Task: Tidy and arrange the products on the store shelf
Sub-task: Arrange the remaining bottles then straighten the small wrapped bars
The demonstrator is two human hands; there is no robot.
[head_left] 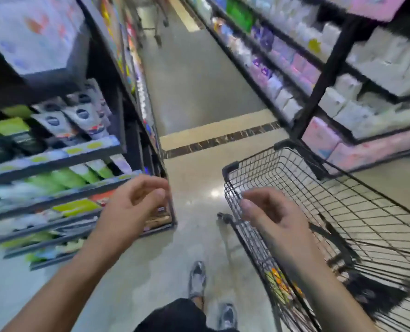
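The shelf (pixel 55 152) stood at the person's left, its tubes and packs (pixel 88 121) leaning unevenly, likely what needed straightening; the wire cart (pixel 319 212) sat at the right, handy for stock; left hand (pixel 132 202) and right hand (pixel 268 214) hung between them, fingers loosely curled, holding nothing

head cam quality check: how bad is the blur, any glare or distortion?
Head view: heavy motion blur on the left shelf products and the right shelf packs, labels unreadable; left hand, right hand and wire cart sharper; small glare spot on the floor; wide-angle bending tilts the shelf uprights.
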